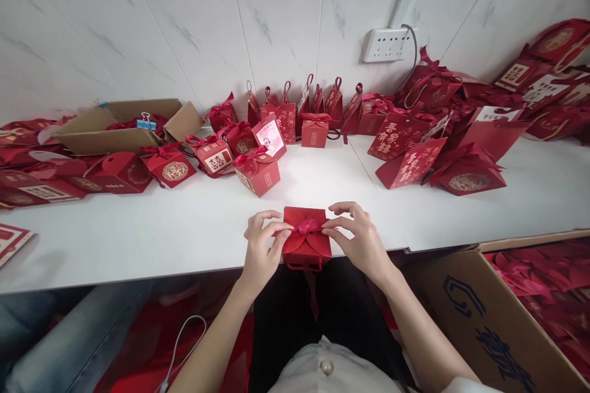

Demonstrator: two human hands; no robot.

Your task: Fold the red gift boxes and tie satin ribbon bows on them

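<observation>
A red gift box [306, 249] with petal-shaped top flaps sits at the front edge of the white table, right before me. Across its top runs a pinkish-red ribbon [306, 226], knotted in the middle. My left hand [264, 244] pinches the ribbon's left side between thumb and forefinger, the other fingers curled above. On the opposite side, my right hand [356, 237] pinches the ribbon's right side in the same way. The ribbon's ends are mostly hidden by my fingers.
Finished-looking red boxes [258, 173] and small handled bags [334, 104] line the wall. An open cardboard tray [92, 129] stands left. More bags [410, 163] sit right. A big carton [479, 313] of red boxes is at my lower right. Someone's jeans-clad leg [87, 338] shows lower left.
</observation>
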